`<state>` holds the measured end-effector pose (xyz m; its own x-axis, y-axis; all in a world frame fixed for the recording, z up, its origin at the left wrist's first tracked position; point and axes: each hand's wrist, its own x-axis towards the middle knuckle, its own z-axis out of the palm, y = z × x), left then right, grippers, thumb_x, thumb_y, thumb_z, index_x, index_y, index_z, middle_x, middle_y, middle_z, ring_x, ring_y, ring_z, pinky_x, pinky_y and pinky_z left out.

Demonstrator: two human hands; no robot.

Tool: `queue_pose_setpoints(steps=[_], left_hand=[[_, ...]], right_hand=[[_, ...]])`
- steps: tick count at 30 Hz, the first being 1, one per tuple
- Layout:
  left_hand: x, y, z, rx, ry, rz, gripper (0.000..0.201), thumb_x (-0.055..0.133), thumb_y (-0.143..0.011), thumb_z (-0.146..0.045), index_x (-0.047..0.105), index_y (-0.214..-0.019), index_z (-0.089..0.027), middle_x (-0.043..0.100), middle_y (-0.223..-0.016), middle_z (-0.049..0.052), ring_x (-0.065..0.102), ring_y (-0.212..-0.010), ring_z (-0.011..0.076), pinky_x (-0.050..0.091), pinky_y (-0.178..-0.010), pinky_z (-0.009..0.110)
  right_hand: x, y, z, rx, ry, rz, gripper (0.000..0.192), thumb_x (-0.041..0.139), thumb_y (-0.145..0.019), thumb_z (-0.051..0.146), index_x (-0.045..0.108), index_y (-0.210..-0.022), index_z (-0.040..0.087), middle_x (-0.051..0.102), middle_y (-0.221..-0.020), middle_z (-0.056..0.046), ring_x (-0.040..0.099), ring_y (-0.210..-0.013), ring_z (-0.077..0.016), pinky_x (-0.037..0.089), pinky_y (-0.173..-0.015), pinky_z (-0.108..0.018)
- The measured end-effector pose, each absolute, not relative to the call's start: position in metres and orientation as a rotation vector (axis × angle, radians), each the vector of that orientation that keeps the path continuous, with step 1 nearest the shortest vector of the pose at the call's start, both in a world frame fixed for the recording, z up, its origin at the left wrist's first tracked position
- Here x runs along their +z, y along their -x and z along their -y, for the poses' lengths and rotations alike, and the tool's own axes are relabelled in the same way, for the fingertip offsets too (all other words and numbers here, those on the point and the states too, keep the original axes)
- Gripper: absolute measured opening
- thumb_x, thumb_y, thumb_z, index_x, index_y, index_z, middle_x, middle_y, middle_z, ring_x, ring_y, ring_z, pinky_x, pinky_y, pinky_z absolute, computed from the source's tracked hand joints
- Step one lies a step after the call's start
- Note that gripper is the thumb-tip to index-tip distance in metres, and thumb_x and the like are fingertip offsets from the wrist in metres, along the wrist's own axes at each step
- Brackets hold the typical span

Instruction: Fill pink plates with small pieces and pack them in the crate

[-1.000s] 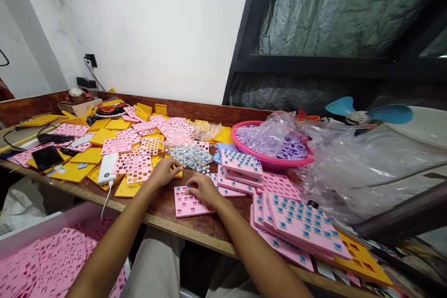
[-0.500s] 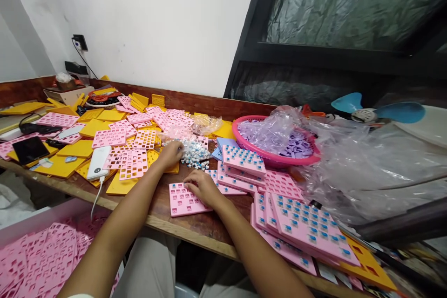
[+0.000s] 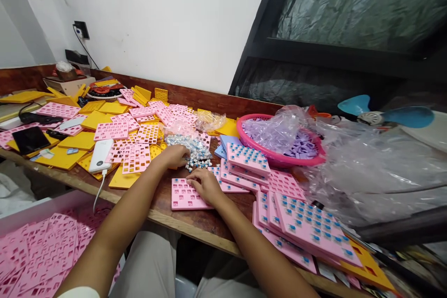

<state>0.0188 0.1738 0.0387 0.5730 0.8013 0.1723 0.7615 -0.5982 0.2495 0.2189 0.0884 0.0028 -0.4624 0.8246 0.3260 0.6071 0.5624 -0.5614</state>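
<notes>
The pink plate (image 3: pixel 190 199) lies flat near the middle of the table (image 3: pixel 162 201), a strip of dark wood between it and the near edge, more wood to its left. On the right, room is tight: one stack (image 3: pixel 314 228) crowds the near edge, another (image 3: pixel 247 158) stands farther back. The far side is bounded by the switches (image 3: pixel 199 151), heaped blue and white.

The plate shows rows of square holes, a blue-topped piece in its far left corner; the right hand (image 3: pixel 205 185) hides part of it, fingers narrow, drawn together. The left hand (image 3: pixel 177 155) curls beside the heap. I cannot tell what either holds.
</notes>
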Motion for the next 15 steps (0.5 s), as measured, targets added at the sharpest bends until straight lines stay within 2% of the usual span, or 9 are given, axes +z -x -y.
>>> queue_pose_setpoints(steps=[5, 8, 12, 15], left_hand=[[0.034, -0.018, -0.179, 0.322, -2.642, -1.377, 0.025, 0.063, -0.078, -0.017, 0.076, -0.1, -0.022, 0.073, -0.104, 0.006, 0.065, -0.099, 0.0209, 0.048, -0.086, 0.026], [0.036, -0.017, -0.177, 0.329, -2.615, -1.447, 0.023, 0.069, -0.075, -0.022, 0.075, -0.096, -0.021, 0.072, -0.106, 0.008, 0.066, -0.096, 0.0226, 0.049, -0.082, 0.027], [0.037, -0.015, -0.174, 0.27, -2.563, -1.491, 0.017, 0.074, -0.067, -0.02, 0.076, -0.084, -0.021, 0.073, -0.087, 0.006, 0.067, -0.08, 0.0207, 0.048, -0.072, 0.025], [0.034, -0.015, -0.174, 0.274, -2.54, -1.493, 0.014, 0.071, -0.067, -0.017, 0.075, -0.08, -0.021, 0.073, -0.082, 0.006, 0.067, -0.076, 0.0202, 0.048, -0.072, 0.026]], right_hand=[[0.006, -0.215, -0.079, 0.425, 1.217, 2.275, 0.006, 0.072, -0.087, 0.02, 0.077, -0.088, 0.024, 0.072, -0.092, -0.003, 0.061, -0.092, -0.0201, 0.041, -0.086, -0.033], [0.01, -0.213, -0.075, 0.342, 1.276, 2.33, 0.007, 0.072, -0.087, 0.021, 0.077, -0.089, 0.025, 0.073, -0.094, -0.004, 0.061, -0.095, -0.0208, 0.041, -0.085, -0.033], [0.031, -0.218, -0.084, 0.359, 1.239, 2.486, 0.013, 0.064, -0.092, 0.025, 0.077, -0.095, 0.024, 0.074, -0.097, -0.003, 0.064, -0.091, -0.0186, 0.044, -0.084, -0.03], [0.05, -0.226, -0.103, 0.159, 1.409, 2.502, 0.02, 0.058, -0.095, 0.022, 0.074, -0.107, 0.02, 0.073, -0.108, -0.009, 0.064, -0.101, -0.0215, 0.045, -0.09, -0.032]])
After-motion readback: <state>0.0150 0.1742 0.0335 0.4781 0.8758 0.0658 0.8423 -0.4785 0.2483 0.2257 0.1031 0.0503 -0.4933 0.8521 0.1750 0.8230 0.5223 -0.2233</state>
